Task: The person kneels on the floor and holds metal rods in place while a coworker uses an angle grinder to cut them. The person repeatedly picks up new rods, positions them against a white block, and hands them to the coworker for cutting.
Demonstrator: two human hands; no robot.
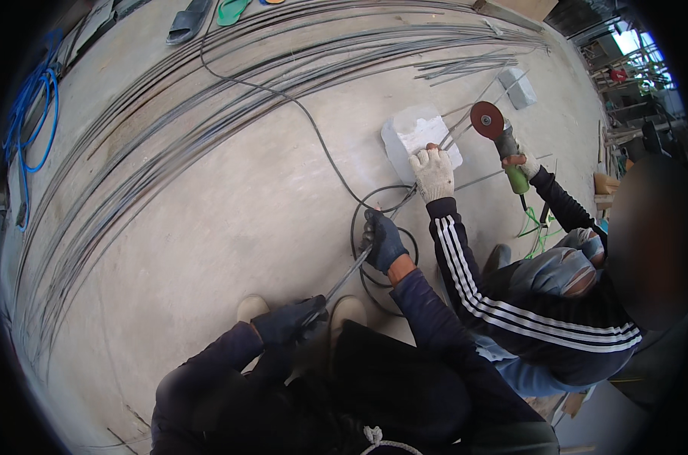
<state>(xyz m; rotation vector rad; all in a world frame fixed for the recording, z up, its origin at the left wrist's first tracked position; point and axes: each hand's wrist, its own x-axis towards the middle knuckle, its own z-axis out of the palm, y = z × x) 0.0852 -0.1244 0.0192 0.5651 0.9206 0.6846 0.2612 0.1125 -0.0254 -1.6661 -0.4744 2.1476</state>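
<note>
Both my hands wear dark gloves and are closed round a grey metal rod (347, 274). My left hand (289, 321) grips its near end close to my body, and my right hand (384, 241) holds it farther along. From there the rod slants up to the right toward a pale block (406, 144). A co-worker's white-gloved hand (432, 173) presses on rods at that block. The co-worker's other hand (520, 161) holds a green angle grinder (517, 179) with a reddish-brown disc (487, 120), which is raised near the rods.
Long metal rods (184, 125) curve across the concrete floor on the left and far side. A black cable (313, 125) loops beside my right hand. A second pale block (518, 88) stands farther off. Blue hose (50, 121) lies at far left, sandals (188, 23) at the top.
</note>
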